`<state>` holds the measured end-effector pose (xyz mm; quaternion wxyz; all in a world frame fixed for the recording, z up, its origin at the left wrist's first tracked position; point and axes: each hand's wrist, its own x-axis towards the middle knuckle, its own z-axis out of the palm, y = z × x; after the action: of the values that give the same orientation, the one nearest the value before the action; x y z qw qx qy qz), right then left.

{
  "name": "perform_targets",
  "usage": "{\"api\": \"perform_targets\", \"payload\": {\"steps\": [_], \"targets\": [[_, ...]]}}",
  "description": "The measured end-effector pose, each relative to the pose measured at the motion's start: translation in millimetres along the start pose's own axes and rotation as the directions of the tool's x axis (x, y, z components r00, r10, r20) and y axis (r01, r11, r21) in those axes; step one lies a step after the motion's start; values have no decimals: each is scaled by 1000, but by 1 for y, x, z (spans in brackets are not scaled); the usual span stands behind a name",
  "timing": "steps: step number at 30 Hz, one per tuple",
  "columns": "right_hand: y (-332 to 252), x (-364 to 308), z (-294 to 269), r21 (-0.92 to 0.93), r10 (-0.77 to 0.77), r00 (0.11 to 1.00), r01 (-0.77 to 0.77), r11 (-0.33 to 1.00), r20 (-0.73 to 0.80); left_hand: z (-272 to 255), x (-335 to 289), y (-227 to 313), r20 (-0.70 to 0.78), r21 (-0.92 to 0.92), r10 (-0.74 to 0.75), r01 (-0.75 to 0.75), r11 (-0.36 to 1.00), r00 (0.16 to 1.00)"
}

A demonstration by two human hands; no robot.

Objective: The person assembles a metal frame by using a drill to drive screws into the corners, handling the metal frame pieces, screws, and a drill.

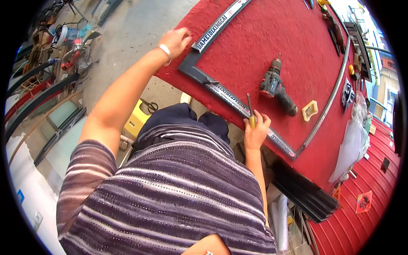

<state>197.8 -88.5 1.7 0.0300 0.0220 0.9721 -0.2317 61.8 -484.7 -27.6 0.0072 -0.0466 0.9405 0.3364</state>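
**Metal frame on the red workbench**

The workbench (272, 38) is covered with red felt and stands in a workshop with a concrete floor. On it lies a dark metal frame (193, 70) with one corner at the near-left edge of the bench; its long near side runs along the near edge. The left hand (175, 41) rests on the left edge by that corner, fingers bent on the frame bar; I cannot tell if it really grips it. The right hand (256, 131) is closed around a yellow-handled tool (250, 111), probably a screwdriver, whose tip stands on the near bar of the frame.

The frame seems already joined at two visible corners, so the work on this bar looks like a later step, but how much is left I cannot judge.

Inside the frame lie a cordless drill (277, 87) and a small cream block (310, 110). Dark profiles (304, 191) are stacked below the near edge.
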Motion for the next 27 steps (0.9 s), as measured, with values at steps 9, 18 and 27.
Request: {"api": "perform_targets", "payload": {"steps": [9,18,27], "targets": [[24,-16,-27,-168,108,988,-89,982,108,28,24,93,396,363,-190,37,931,898],[62,-42,-36,-130,71,997,-67,989,22,45,-17,105,404,289,-114,-8,957,907],[70,-36,-30,-48,56,998,-56,997,-5,51,-9,115,436,348,-115,-49,936,893]]}}
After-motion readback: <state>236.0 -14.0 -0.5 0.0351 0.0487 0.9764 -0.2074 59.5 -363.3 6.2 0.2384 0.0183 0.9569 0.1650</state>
